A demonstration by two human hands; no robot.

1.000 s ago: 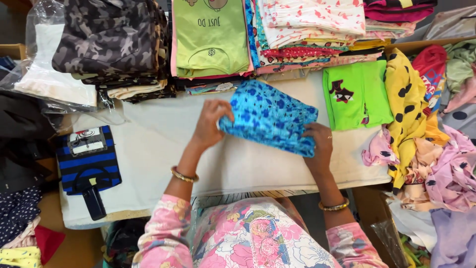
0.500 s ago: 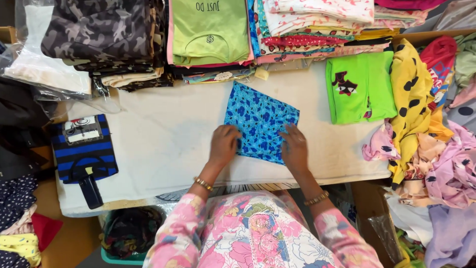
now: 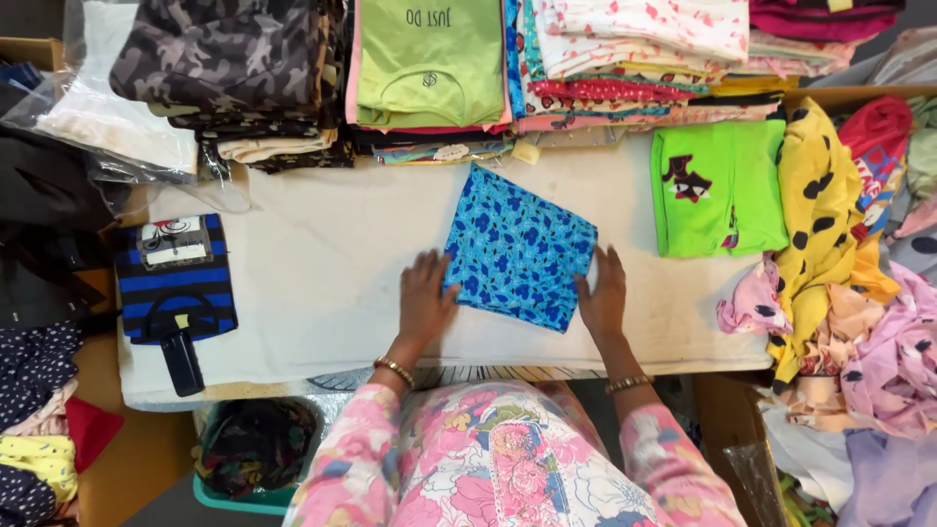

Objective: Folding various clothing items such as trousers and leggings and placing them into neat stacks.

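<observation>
Our blue floral garment (image 3: pixel 517 249), lifted 1 second ago, now lies folded flat on the worktop (image 3: pixel 312 254); our left hand (image 3: pixel 425 293) and right hand (image 3: pixel 602 293) press its 2 edges, fingers spread.

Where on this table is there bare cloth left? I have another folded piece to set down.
The widest bare patch of the white table cover lies between the striped navy garment and the blue floral fold, left of the left hand. A narrower strip runs between that fold and the green shirt, above the right hand. The back edge and right side are crowded with stacks and loose clothes.
</observation>
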